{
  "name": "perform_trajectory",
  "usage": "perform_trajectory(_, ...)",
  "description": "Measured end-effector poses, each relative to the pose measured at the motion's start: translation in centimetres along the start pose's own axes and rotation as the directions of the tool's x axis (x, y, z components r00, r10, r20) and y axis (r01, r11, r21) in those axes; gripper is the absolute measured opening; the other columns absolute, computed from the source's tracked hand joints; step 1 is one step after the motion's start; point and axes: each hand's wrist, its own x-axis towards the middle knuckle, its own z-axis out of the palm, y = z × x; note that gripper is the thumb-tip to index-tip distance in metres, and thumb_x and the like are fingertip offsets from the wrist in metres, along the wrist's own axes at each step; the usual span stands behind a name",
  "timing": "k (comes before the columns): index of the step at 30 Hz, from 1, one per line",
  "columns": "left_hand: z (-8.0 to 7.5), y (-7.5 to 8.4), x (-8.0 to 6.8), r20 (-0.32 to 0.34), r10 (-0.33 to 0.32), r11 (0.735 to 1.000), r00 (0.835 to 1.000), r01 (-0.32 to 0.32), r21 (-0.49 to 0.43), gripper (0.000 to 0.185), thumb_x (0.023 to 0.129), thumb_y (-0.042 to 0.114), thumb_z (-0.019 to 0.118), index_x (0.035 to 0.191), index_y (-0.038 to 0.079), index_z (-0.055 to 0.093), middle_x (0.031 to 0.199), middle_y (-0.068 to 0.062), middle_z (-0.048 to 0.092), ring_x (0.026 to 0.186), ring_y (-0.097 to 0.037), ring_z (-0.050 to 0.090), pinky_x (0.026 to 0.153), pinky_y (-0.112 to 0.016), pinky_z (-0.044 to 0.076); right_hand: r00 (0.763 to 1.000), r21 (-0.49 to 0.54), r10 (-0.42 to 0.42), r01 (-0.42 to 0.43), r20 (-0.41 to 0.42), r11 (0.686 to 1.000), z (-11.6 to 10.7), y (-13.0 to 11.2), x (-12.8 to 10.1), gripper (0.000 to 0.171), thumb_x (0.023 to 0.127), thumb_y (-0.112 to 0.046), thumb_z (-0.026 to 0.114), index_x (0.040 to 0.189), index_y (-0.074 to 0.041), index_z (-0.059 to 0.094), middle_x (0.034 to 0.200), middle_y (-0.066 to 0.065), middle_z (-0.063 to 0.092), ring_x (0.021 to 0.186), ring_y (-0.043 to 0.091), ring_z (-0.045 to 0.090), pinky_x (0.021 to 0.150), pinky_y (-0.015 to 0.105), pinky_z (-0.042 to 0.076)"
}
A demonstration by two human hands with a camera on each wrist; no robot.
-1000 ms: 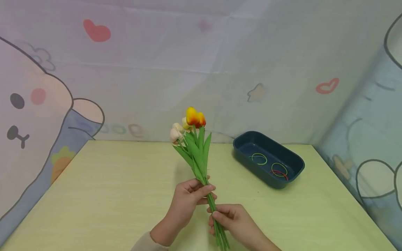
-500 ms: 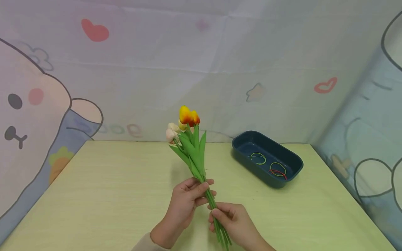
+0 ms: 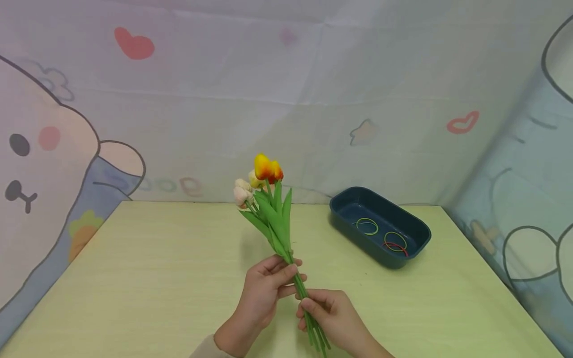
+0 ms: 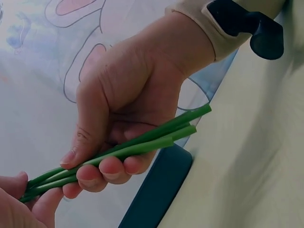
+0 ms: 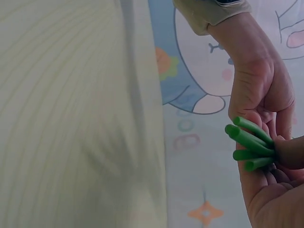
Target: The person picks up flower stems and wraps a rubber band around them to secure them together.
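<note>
Holding tulips (image 3: 275,219) over table (image 3: 170,278), midway btw L & R edges: L hand (image 3: 263,293) & R hand (image 3: 332,314) pinch stems (image 3: 301,286). Looks bunched; no band visible on 'em; bands (image 3: 395,243) in tray (image 3: 363,246), nr back R corner.

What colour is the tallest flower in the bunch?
The tallest flower is yellow, turning orange-red toward its base; the head view shows it best.

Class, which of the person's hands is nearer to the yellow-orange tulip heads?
The left hand is nearer: it holds the stems just below the leaves, while the right hand grips them farther down, away from the tulip heads.
</note>
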Motion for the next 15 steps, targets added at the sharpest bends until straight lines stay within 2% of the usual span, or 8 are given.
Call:
perform_trajectory(5, -0.2, -0.3, 0.4, -0.01, 0.022, 1.0, 1.0, -0.022, 0.011, 0.021, 0.089, -0.005, 0.062, 0.109, -0.008, 0.065, 0.086, -0.001, 0.07, 0.075, -0.016, 0.071, 0.07, -0.032, 0.061, 0.999, 0.037, -0.013, 0.011, 0.049, 0.999, -0.3, 0.3, 0.2, 0.032, 0.1, -0.012, 0.052, 0.105, 0.019, 0.059, 0.085, 0.037, 0.06, 0.069, 0.005, 0.065, 0.066, 0.022, 0.058)
perform_trajectory(9, -0.4, -0.3, 0.6, -0.009, 0.033, 0.999, 0.999, -0.033, 0.003, 0.016, 0.088, -0.007, 0.063, 0.104, -0.007, 0.067, 0.083, -0.002, 0.071, 0.073, -0.017, 0.071, 0.069, -0.033, 0.061, 0.996, 0.053, -0.015, 0.01, 0.089, 0.999, -0.6, 0.5, 0.4, 0.034, 0.1, -0.014, 0.051, 0.105, 0.019, 0.059, 0.088, 0.038, 0.06, 0.072, 0.006, 0.066, 0.069, 0.022, 0.058)
perform_trajectory(15, -0.7, 0.0, 0.9, 0.008, 0.046, 0.999, 0.999, -0.047, 0.023, 0.009, 0.088, -0.004, 0.065, 0.096, -0.004, 0.068, 0.08, -0.001, 0.071, 0.074, -0.016, 0.071, 0.07, -0.032, 0.061, 0.986, 0.029, 0.008, -0.013, 0.164, 1.0, -1.7, 0.4, 0.9, 0.038, 0.101, -0.017, 0.052, 0.119, 0.017, 0.056, 0.1, 0.034, 0.064, 0.082, 0.01, 0.069, 0.072, 0.025, 0.059)
